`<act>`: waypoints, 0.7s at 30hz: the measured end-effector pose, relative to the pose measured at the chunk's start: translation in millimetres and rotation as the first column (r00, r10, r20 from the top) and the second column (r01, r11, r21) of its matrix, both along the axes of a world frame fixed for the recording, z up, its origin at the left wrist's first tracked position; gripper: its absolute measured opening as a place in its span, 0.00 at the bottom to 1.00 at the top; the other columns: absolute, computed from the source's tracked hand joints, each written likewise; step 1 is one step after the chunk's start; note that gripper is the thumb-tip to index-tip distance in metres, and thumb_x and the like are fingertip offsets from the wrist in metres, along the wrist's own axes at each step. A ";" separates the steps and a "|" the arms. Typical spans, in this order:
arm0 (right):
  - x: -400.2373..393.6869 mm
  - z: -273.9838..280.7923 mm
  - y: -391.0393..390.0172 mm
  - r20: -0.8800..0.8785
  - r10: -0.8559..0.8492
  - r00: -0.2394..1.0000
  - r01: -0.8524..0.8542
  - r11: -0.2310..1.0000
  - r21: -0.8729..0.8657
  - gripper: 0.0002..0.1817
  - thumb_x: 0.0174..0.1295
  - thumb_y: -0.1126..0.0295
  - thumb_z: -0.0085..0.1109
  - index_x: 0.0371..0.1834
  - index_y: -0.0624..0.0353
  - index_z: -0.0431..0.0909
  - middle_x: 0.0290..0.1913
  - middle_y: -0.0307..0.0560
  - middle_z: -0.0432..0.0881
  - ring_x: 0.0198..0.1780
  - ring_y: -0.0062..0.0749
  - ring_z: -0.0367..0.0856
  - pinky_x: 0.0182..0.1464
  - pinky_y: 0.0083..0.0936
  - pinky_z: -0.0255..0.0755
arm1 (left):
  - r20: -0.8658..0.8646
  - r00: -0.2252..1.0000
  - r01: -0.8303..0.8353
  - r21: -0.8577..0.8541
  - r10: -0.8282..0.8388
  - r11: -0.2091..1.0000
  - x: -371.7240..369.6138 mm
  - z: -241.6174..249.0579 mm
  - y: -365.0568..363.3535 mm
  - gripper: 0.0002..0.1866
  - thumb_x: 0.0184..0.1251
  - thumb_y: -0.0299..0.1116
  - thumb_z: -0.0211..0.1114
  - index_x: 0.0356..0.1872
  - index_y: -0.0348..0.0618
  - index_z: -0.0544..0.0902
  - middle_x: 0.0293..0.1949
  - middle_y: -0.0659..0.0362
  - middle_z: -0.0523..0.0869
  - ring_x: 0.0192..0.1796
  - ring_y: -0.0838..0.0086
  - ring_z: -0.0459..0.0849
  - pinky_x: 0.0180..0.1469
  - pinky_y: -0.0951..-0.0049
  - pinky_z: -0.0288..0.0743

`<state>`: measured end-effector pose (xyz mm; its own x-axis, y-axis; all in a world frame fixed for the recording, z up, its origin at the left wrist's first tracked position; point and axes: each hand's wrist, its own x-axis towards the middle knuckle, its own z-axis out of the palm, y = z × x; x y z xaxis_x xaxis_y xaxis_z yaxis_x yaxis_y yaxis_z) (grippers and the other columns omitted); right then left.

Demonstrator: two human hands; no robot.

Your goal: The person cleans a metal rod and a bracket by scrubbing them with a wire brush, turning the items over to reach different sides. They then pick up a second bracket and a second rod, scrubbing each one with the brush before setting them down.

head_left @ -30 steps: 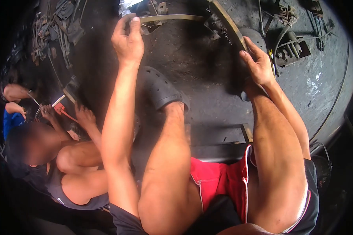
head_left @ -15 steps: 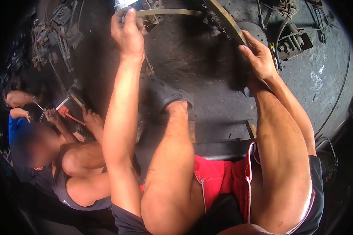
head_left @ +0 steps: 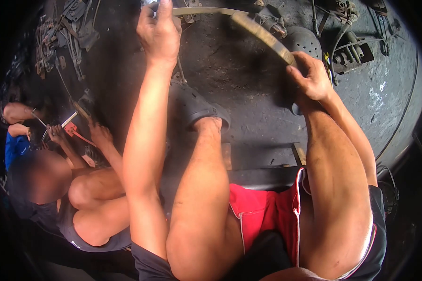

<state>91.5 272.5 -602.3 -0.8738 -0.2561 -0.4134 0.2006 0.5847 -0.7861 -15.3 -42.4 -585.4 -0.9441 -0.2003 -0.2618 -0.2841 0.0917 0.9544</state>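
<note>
Both hands on one long curved metal strip (head_left: 260, 33), tan and rusty, arcing across the far side of the scene above the dark, oil-stained concrete floor (head_left: 239, 93).

- Left hand (head_left: 158, 33) clenched around the strip's far-left end, up at the top edge of view. Something small and shiny sits at the fingertips there — cut off by the frame, can't tell what.
- Right hand (head_left: 310, 77) wrapped over the strip's right end, fingers curled on top, thumb side toward the near edge.
- Strip looks lifted clear of the floor between the two grips, bowed upward in the middle.
- Black perforated clog (head_left: 194, 105) on the person's foot sits near, under the strip's span.
- Far right: grimy metal brake parts (head_left: 349, 51) lying on the floor, apart from the strip.
- Left: a second person crouching, their hands at a red-handled tool (head_left: 77, 133) — separate work.

Judgement: the step in hand is holding and orienting the strip. Next move calls for both grips staying firm, with the two ends moved together so it doesn't twist.
</note>
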 end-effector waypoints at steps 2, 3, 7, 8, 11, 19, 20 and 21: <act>-2.0 17.8 -3.8 -0.004 0.146 0.989 -0.144 0.981 0.132 0.17 0.60 0.64 0.65 0.48 0.62 0.77 0.40 0.61 0.84 0.47 0.55 0.83 0.48 0.41 0.75 | -0.006 1.000 0.000 -0.019 0.000 1.000 0.3 1.1 0.8 0.11 0.71 0.36 0.59 0.41 0.37 0.75 0.18 0.61 0.74 0.18 0.78 0.71 0.21 0.77 0.64; -0.7 17.9 -0.6 -0.013 0.191 0.981 -0.188 0.973 0.134 0.16 0.57 0.67 0.66 0.45 0.60 0.75 0.39 0.58 0.84 0.45 0.58 0.81 0.45 0.44 0.75 | -0.005 1.000 0.001 -0.026 -0.002 1.000 1.3 1.8 1.3 0.11 0.71 0.36 0.59 0.41 0.37 0.76 0.17 0.61 0.74 0.18 0.78 0.71 0.21 0.77 0.64; 1.8 30.1 0.5 0.007 0.299 0.954 -0.294 0.931 0.216 0.16 0.55 0.69 0.66 0.45 0.58 0.73 0.40 0.56 0.83 0.45 0.58 0.81 0.46 0.46 0.74 | 0.003 1.000 0.011 -0.022 -0.011 1.000 4.1 5.7 3.2 0.09 0.70 0.34 0.58 0.38 0.37 0.76 0.17 0.61 0.74 0.17 0.78 0.71 0.20 0.77 0.63; 1.5 29.5 1.4 0.009 0.301 0.954 -0.296 0.930 0.219 0.16 0.55 0.69 0.66 0.45 0.58 0.73 0.40 0.56 0.83 0.45 0.58 0.81 0.46 0.46 0.74 | 0.004 1.000 0.009 -0.019 -0.009 1.000 4.4 6.4 4.1 0.09 0.70 0.34 0.58 0.38 0.37 0.76 0.17 0.61 0.74 0.17 0.78 0.71 0.20 0.77 0.63; 1.5 30.2 2.0 0.005 0.316 0.949 -0.310 0.926 0.218 0.16 0.55 0.69 0.66 0.45 0.57 0.73 0.39 0.55 0.83 0.45 0.58 0.81 0.45 0.45 0.74 | 0.019 1.000 0.013 -0.064 -0.012 0.998 5.6 6.1 5.0 0.09 0.69 0.34 0.58 0.37 0.37 0.77 0.16 0.61 0.73 0.17 0.78 0.70 0.20 0.77 0.63; -62.9 82.2 47.3 -0.181 0.455 0.872 -0.272 0.757 0.594 0.11 0.59 0.67 0.62 0.46 0.45 0.84 0.35 0.46 0.87 0.37 0.45 0.85 0.38 0.39 0.77 | -0.005 1.000 0.010 -0.075 -0.010 0.997 10.8 5.7 11.3 0.09 0.68 0.33 0.55 0.34 0.37 0.76 0.16 0.62 0.73 0.17 0.80 0.69 0.19 0.77 0.63; -76.8 81.4 63.1 -0.200 0.504 0.840 -0.312 0.751 0.582 0.17 0.61 0.76 0.58 0.53 0.52 0.84 0.36 0.48 0.88 0.37 0.39 0.87 0.39 0.35 0.79 | -0.002 1.000 0.008 -0.073 -0.008 0.997 13.0 6.8 14.6 0.09 0.68 0.33 0.55 0.34 0.37 0.76 0.16 0.62 0.73 0.17 0.80 0.69 0.19 0.77 0.63; -94.5 89.6 61.1 -0.171 0.586 0.792 -0.371 0.684 0.628 0.16 0.62 0.76 0.57 0.52 0.52 0.84 0.35 0.47 0.88 0.36 0.38 0.87 0.39 0.35 0.79 | -0.056 0.998 0.012 -0.194 -0.023 0.981 15.1 8.9 18.4 0.09 0.68 0.33 0.54 0.33 0.36 0.76 0.16 0.63 0.73 0.17 0.80 0.70 0.19 0.77 0.63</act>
<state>-3.0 333.7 -512.7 -0.7977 -0.5078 -0.3253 -0.4393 0.8589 -0.2634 -0.3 -24.1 -576.5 -0.9604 -0.2251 -0.1645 -0.2255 0.2803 0.9330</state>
